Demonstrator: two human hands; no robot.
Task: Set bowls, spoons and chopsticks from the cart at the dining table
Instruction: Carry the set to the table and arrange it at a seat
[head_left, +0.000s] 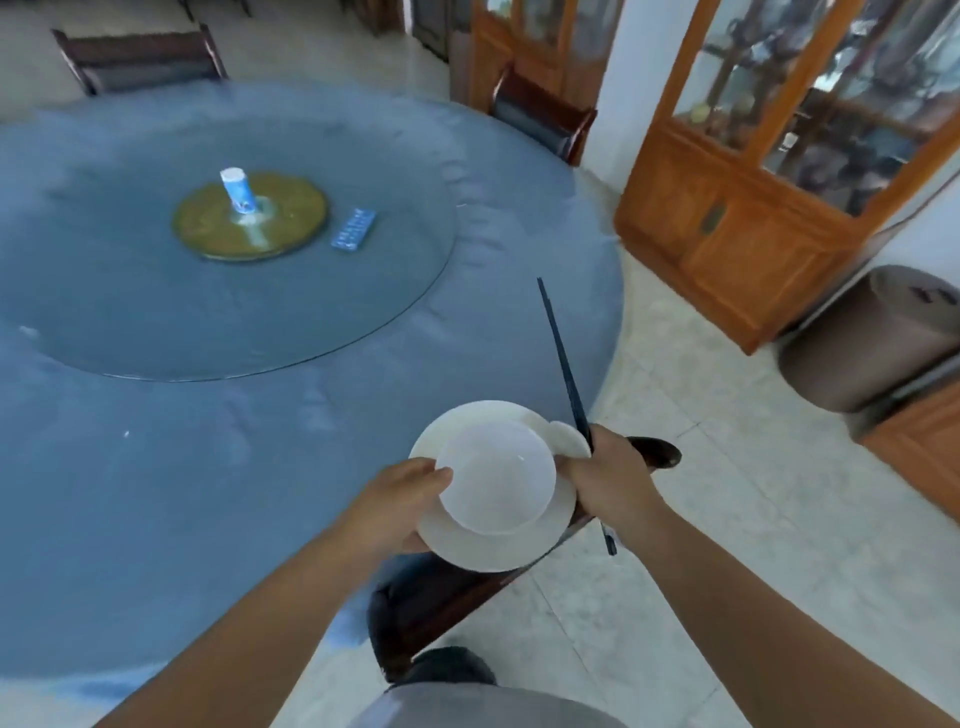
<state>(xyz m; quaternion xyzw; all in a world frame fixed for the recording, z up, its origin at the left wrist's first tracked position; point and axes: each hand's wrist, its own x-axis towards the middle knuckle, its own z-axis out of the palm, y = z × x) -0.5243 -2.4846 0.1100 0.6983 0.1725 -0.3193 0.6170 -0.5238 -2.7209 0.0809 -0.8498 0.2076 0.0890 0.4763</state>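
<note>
A white bowl (496, 475) sits on a white plate (483, 548), both held in the air at the near right edge of the round blue dining table (156, 467). My left hand (400, 501) grips the plate's left rim, thumb on the bowl. My right hand (608, 480) holds the plate's right side together with dark chopsticks (563, 358), which point up and away, and a white spoon (569, 439) whose bowl end shows by my thumb.
A glass turntable (260, 312) on the table carries a gold disc, a blue-white canister (238, 189) and a blue packet (354, 229). Dark chairs stand below my hands (441, 597) and at the far side (540, 117). Wooden cabinets (727, 234) and a brown bin (872, 343) stand right.
</note>
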